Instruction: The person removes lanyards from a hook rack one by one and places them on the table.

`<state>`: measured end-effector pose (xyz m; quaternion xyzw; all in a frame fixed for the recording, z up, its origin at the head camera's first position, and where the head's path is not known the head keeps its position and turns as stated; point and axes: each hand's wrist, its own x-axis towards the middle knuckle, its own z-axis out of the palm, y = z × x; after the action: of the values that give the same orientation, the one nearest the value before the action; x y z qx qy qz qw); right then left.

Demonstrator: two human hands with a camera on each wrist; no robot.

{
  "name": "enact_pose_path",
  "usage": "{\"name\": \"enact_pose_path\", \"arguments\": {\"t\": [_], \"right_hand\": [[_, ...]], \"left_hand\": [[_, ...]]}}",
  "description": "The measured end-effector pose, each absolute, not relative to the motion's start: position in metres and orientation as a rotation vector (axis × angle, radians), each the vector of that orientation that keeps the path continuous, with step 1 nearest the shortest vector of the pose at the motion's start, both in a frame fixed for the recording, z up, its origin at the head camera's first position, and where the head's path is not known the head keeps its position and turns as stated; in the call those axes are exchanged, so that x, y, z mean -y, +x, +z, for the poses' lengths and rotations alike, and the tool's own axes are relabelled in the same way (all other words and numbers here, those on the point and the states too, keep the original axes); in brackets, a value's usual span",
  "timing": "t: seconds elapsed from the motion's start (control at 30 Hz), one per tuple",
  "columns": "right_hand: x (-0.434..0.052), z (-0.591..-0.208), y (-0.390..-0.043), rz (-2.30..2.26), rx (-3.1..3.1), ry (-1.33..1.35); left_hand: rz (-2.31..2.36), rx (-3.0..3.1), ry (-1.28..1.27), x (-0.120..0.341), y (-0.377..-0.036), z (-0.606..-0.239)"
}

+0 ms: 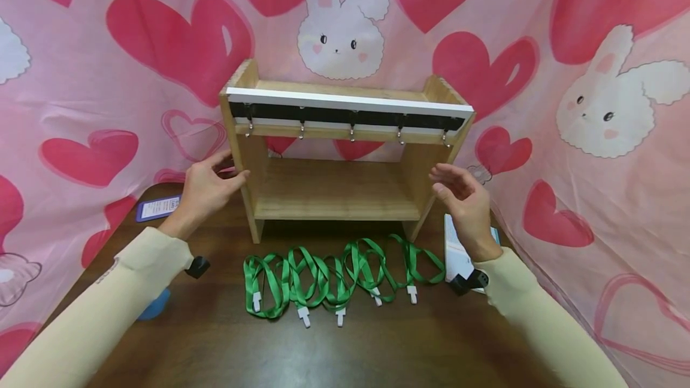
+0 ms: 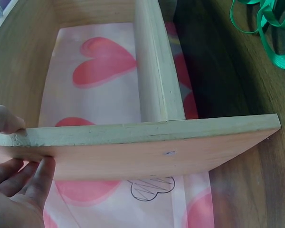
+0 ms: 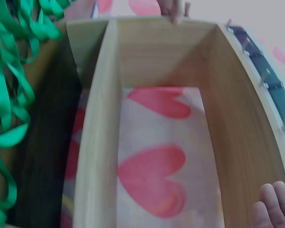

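A wooden shelf stands on the table, with a white rail across its upper front carrying a black strip and several metal hooks. My left hand pinches the shelf's left side panel, thumb on the front edge and fingers against the outer face. By the right side panel, my right hand is held up with loosely bent fingers and nothing in its grasp. Those fingers show at the lower right of the right wrist view. In front of the shelf lie several green lanyards with white clips.
A purple-edged card holder lies left of the shelf on the brown table. Beneath my left forearm a blue object partly shows. White papers lie under my right wrist. Pink heart-print cloth surrounds the table.
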<state>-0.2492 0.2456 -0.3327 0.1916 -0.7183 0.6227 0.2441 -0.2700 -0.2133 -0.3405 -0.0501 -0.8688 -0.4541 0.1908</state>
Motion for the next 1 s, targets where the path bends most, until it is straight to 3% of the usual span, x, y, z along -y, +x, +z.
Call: {"name": "enact_pose_path", "arguments": {"t": [0.23, 0.7, 1.0], "right_hand": [[-0.268, -0.328, -0.254, 1.633, 1.947, 0.436], [-0.313, -0.337, -0.263, 1.044, 2.206, 0.256], [-0.334, -0.346, -0.266, 0.761, 2.299, 0.325]], "left_hand": [[-1.273, 2.452, -0.144, 0.215, -0.270, -0.339], [-1.204, 2.498, -0.200, 0.226, -0.270, -0.343], [-1.001, 2.576, -0.265, 0.244, -0.261, -0.354]]}}
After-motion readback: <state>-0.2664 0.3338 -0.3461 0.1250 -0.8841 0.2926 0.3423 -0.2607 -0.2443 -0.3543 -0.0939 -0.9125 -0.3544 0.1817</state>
